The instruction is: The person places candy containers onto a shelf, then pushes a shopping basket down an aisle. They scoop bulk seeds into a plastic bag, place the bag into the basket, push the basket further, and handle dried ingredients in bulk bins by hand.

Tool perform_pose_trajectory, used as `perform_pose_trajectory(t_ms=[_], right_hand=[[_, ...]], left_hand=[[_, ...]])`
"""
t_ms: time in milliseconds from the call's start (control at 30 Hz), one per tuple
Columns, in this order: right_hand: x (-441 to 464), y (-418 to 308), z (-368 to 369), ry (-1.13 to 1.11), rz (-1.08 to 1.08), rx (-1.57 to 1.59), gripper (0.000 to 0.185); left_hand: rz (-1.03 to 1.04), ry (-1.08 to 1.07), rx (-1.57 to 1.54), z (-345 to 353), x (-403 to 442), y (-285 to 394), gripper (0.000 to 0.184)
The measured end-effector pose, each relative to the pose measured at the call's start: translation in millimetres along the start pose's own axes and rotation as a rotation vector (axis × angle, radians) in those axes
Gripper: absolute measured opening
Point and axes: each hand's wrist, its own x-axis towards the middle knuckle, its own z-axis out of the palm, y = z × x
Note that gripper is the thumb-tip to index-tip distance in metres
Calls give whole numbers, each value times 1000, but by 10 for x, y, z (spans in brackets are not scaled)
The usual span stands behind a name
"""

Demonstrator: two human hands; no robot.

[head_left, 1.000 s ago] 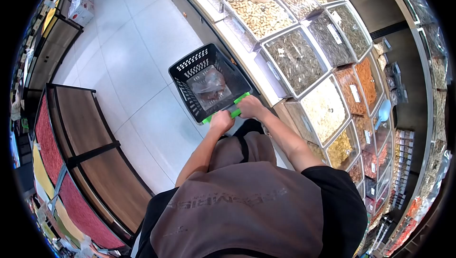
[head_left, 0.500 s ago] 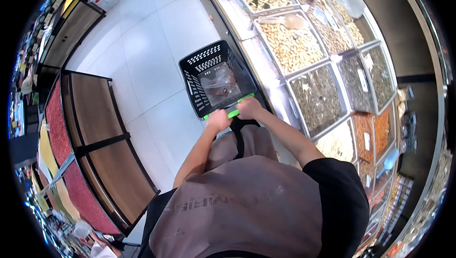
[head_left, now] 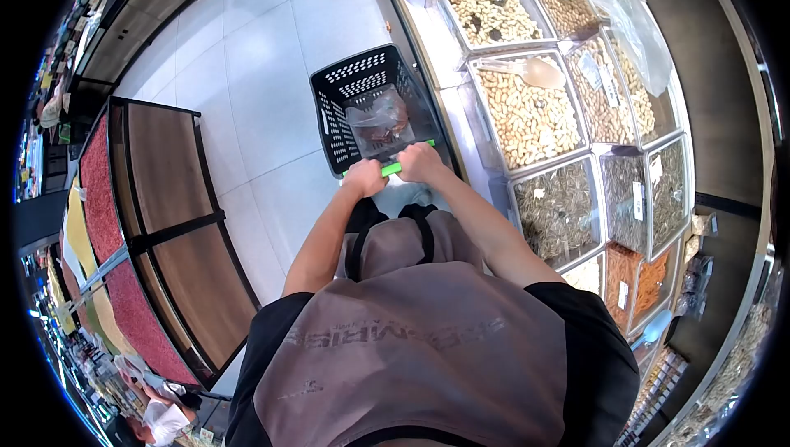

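Note:
Both hands grip the bright green handle (head_left: 392, 169) of a black shopping basket (head_left: 333, 122) in front of my body. My left hand (head_left: 364, 177) is wrapped round the handle's left part, and my right hand (head_left: 419, 162) round its right part. Inside the basket lies a clear plastic bag (head_left: 380, 118) with reddish-brown contents that I cannot make out. The basket is above the pale tiled floor, close to the edge of the food counter; its underside and any wheels are hidden.
Along the right, clear bins hold peanuts (head_left: 527, 122), sunflower seeds (head_left: 558, 208) and orange strips (head_left: 629, 282). A plastic scoop (head_left: 543, 73) lies on the peanuts. Dark-framed wooden stands (head_left: 169, 175) line the left. Another person (head_left: 164, 418) is at the lower left.
The peanut and seed bins have slid down and slightly right in view, as I move forward along the aisle. Both hands stay on the basket's handle. A person shows more at the lower left.

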Motion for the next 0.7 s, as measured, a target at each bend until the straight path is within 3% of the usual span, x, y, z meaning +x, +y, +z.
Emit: perform_pose_trajectory(t_ms=[33,100,300,433,567,633,700], right_hand=[[87,4,-64,-5,3,-3,22],[308,4,-186,-250,81,-31,24],[793,159,-270,-311,59,-96,25],[1069,169,-326,-344,131,-139,24],[1434,154,-577,-412,129,-79,24],[1677,183,-624,-429,160,-64,24],[1888,190,-666,-442,188,-82,23]], left_hand=[[27,-9,-8,-36,67,-50,31],[49,-20,-6,-176,167,-121,30],[30,-40,-95,-527,465,-250,38],[324,-220,-262,-739,893,-631,68],[418,-409,-394,-1065,1174,-866,67],[438,-377,-332,-1161,1338,-986,63],[441,-199,-439,-1231,1381,-1103,61]])
